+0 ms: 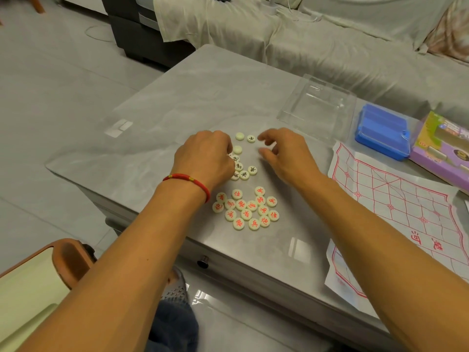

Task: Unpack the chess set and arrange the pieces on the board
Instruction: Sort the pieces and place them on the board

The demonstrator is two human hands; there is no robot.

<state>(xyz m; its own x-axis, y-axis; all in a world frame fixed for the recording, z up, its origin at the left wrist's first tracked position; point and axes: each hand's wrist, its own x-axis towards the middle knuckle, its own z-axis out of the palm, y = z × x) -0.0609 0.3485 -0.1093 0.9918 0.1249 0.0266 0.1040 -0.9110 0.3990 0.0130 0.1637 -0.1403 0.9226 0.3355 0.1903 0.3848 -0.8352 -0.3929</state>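
Observation:
Several cream round chess pieces with red characters (246, 209) lie in a loose cluster on the grey table (177, 97). Just beyond them sits a smaller group with black characters (245, 172), plus two blank-faced pieces (239, 136) and one black-lettered piece (251, 138). My left hand (203, 158), with a red bracelet at the wrist, is knuckles up, its fingers curled down onto the black group; its fingertips are hidden. My right hand (284, 153) hovers beside those pieces with loosely curled fingers and holds nothing. The paper board (396, 204), printed with red lines, lies creased at the right.
A clear plastic lid (317, 107) lies behind the pieces. A blue plastic tray (383, 132) and a purple box (441, 148) stand at the right. A covered sofa (330, 34) runs behind the table. An orange-edged chair (66, 260) is at lower left.

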